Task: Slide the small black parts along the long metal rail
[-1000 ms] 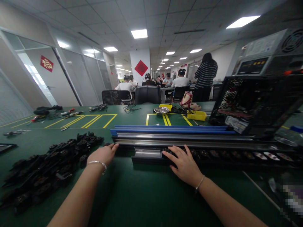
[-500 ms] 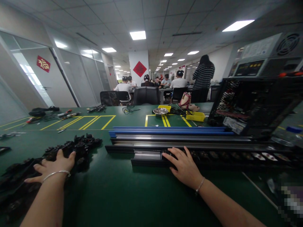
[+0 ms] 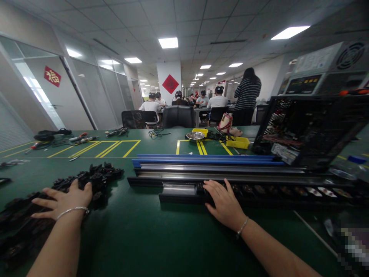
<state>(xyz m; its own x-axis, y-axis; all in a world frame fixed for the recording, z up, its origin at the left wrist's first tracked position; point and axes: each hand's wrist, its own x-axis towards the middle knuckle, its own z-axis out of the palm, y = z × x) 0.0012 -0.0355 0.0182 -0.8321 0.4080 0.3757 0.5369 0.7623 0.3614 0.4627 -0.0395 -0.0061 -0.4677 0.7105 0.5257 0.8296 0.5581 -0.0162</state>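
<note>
My left hand (image 3: 67, 201), fingers spread, rests over a long heap of small black parts (image 3: 99, 177) on the green table (image 3: 129, 238). To the right, my right hand (image 3: 223, 202) lies with its fingertips on the nearest black rail (image 3: 178, 198), over dark parts seated in its channel. Its fingers are stretched out, and nothing shows held in them. The left end of that rail shows bare shiny metal. Behind it lie longer rails with metal channels and a blue rail (image 3: 207, 159), all side by side.
An open black computer case (image 3: 305, 130) stands at the right, with metal power supply units (image 3: 319, 61) on top. Farther back are a steel bowl (image 3: 195, 135), a yellow tray (image 3: 238, 142), cables and tools. Several people sit beyond the table; one person (image 3: 248, 94) stands.
My left hand has shifted slightly right, its fingers still spread. The fingers of my right hand have drawn a little closer together over the rail.
</note>
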